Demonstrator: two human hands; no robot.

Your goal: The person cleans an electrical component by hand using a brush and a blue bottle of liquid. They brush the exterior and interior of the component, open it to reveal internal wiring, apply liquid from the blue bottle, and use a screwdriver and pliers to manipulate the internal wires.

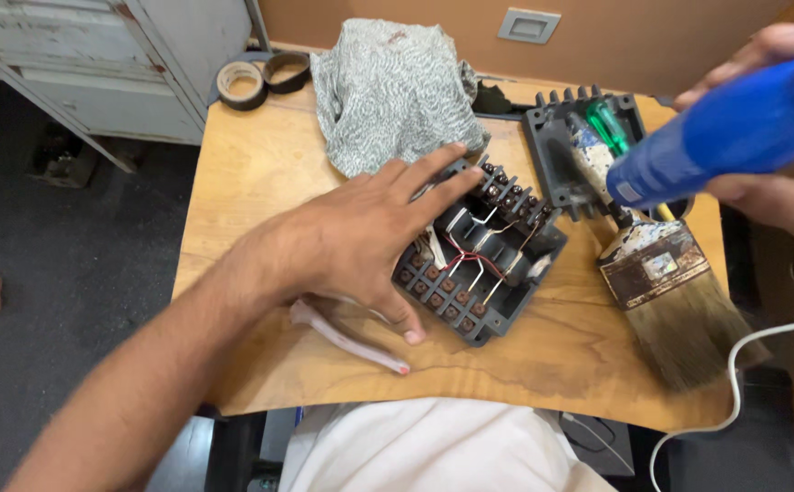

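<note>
My left hand (360,232) lies flat with fingers spread on the left side of a dark grey electrical terminal box (483,260), whose red and white wires and screw terminals show. My right hand (779,173) at the right edge grips a blue cylinder-shaped tool (734,132), pointed down-left toward the box and the parts behind it. A pale pink stick-like item (347,335) lies on the table under my left wrist.
A worn paintbrush (675,292) lies right of the box. Behind it a grey box cover (565,150) holds a green-handled screwdriver (608,126). A grey cloth (392,87), tape rolls (242,84) and a white cable (734,383) sit on the wooden table (260,182).
</note>
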